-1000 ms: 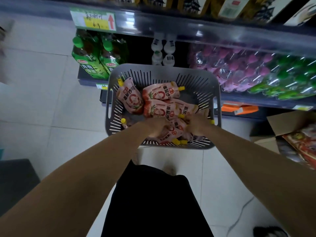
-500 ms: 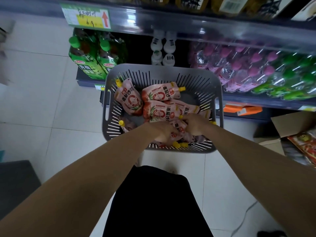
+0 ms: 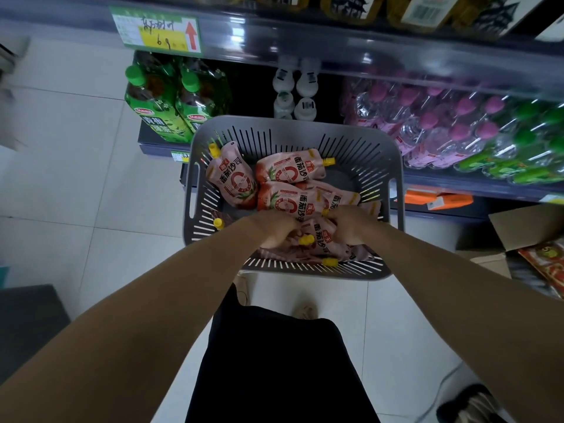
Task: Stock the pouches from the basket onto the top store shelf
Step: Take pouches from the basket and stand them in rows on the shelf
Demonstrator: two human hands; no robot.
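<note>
Both my hands are down in the grey basket, closed from either side on one pouch: left hand at its 9 o'clock, right hand at its 3 o'clock. Its long axis runs 6 to 12 (yellow cap nearest me). The shelf edge lies at 12 o'clock, so I judge the lift goes up and away.

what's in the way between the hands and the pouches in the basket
Nothing visible. The left hand and right hand are already inside the grey basket, closed on a pouch at its near end. The other pouches lie uncovered beyond them.
</note>
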